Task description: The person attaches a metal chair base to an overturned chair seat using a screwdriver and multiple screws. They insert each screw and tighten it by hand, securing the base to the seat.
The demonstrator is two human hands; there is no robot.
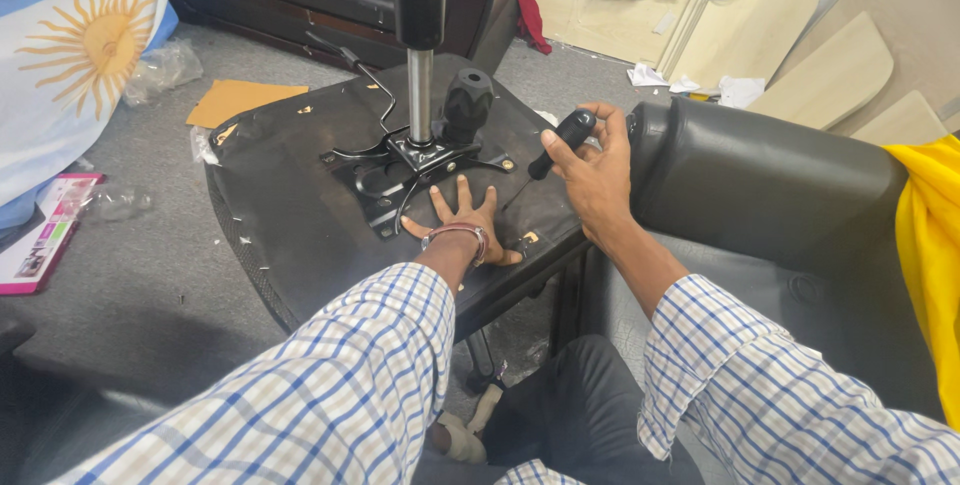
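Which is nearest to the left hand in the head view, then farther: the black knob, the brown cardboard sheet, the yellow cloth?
From the left hand, flat on the seat underside:
1. Black knob, just beyond the fingers, beside the metal column.
2. Brown cardboard sheet, on the floor, far left.
3. Yellow cloth, at the right edge.

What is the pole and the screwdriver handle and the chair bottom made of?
Pole: looks like shiny polished metal, since it gleams silver.
Screwdriver handle in the right hand: probably matte black plastic or rubber.
Chair bottom: seems covered in dull black fabric or vinyl, stapled along the edge.
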